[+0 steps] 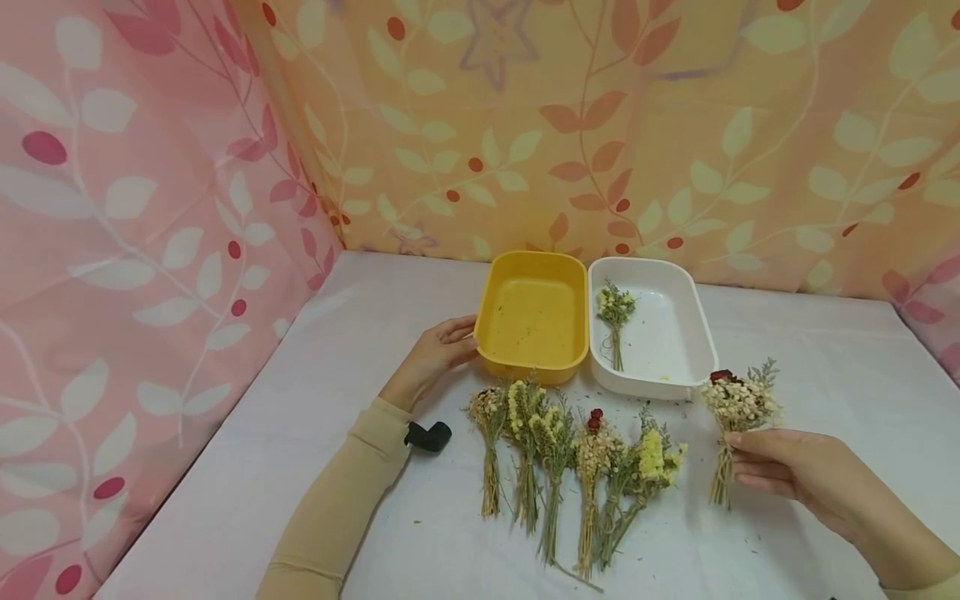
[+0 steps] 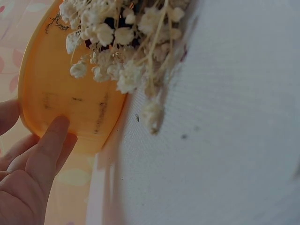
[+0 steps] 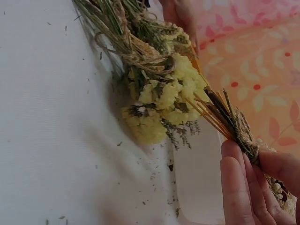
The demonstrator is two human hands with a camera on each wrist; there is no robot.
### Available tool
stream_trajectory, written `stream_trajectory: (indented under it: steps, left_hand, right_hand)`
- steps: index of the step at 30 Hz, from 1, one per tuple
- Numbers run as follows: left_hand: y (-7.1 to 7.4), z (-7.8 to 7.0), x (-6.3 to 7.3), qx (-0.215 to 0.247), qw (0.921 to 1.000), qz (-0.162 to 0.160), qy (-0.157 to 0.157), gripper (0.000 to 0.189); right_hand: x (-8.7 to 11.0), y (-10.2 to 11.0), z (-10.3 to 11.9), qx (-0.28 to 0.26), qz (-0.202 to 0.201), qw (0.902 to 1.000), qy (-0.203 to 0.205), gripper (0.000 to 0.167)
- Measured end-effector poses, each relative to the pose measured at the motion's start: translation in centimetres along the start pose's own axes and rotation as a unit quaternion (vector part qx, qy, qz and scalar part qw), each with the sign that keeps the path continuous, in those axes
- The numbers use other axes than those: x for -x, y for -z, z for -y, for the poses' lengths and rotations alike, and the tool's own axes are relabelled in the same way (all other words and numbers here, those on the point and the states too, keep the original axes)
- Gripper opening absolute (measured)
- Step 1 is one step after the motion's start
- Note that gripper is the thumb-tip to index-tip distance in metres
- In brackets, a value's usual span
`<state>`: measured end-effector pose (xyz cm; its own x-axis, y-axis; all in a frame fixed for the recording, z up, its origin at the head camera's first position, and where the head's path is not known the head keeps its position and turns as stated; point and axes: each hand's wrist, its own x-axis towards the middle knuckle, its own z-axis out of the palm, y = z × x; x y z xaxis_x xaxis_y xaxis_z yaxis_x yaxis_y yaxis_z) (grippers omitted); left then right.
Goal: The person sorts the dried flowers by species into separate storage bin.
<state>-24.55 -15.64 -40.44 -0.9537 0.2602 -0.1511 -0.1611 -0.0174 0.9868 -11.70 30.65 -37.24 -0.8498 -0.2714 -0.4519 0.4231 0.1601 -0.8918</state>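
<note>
Dried bouquet point(image 1: 617, 315) inside white tray point(image 1: 666, 333)

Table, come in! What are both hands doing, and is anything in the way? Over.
Left hand touching yellow tub. Right hand pinching dried-flower bunch by its stems. Other bunches lying between the hands; nothing seems to block either.

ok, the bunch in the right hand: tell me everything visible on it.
The bunch looks like dried flowers: small cream blooms, a dark red flower at the upper left and grey-green sprigs at the upper right. Its thin straw-to-brown stems are tied with what looks like twine. In the head view it stands roughly upright, blooms up, by the near right corner of the white box; contact there is unclear. The right hand pinches it around the tie.
</note>
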Motion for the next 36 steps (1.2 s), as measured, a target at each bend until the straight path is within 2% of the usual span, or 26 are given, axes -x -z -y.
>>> stream_trajectory:
  steps: [3, 7, 14, 18, 28, 36]
  left_hand:
    - [0.0, 0.0, 0.0, 0.003, 1.0, 0.003, -0.003, 0.054]
    - [0.1, 0.0, 0.1, -0.002, 0.9999, 0.009, -0.009, 0.055]
    - [0.2, 0.1, 0.0, -0.001, 1.0, 0.007, -0.004, 0.055]
    - [0.1, 0.1, -0.1, -0.002, 1.0, 0.004, -0.006, 0.055]
    - [0.0, -0.1, 0.1, 0.002, 0.9999, 0.01, -0.012, 0.054]
    - [0.0, 0.1, 0.2, 0.011, 0.9995, 0.02, -0.023, 0.054]
  right_hand:
    - [-0.1, 0.1, 0.8, -0.01, 0.011, 0.9995, 0.027, 0.032]
    - [-0.5, -0.5, 2.0, -0.008, 0.007, 0.999, 0.043, 0.032]
    - [-1.9, -2.2, 4.5, 0.021, -0.022, 0.9987, 0.04, 0.026]
    - [-2.8, -2.9, 5.8, 0.058, -0.028, 0.9969, 0.044, 0.02]
    - [-5.0, -5.3, 8.6, 0.072, -0.002, 0.9956, 0.059, 0.015]
    - [-7.0, -7.4, 10.4, 0.075, 0.007, 0.9959, 0.049, 0.011]
